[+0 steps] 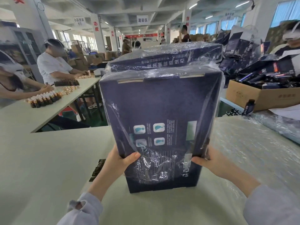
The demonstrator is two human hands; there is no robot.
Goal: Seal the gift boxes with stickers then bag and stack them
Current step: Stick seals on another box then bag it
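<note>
The left hand (117,161) and the right hand (210,161) clamp a dark blue gift box (160,108) from either side, low on its height. Each thumb is pressed flat on the face turned to the camera. The other fingers wrap round the side walls and are hidden behind the box, so both hands are closed on it with the box squeezed between them. The grip goes through a clear plastic bag (151,166) that covers the box from the top and ends in wrinkles just below the thumbs, leaving the bottom strip of cardboard bare.

The box stands on end at the near edge of the white table (48,159), about midway along it. Whether its base touches the table or hangs just above cannot be told.

Behind its top, a second bagged box (165,60) lies flat. A strip of dark stickers (97,169) lies on the table just left of the left wrist. A sheet of bubble wrap (243,143) covers the right side of the table. At the far right corner sits a cardboard carton (259,96) filled with dark items, with a small dark bottle (249,108) standing before it. At a neighbouring table (24,116) to the left, people work beside rows of small brown bottles (43,99).
</note>
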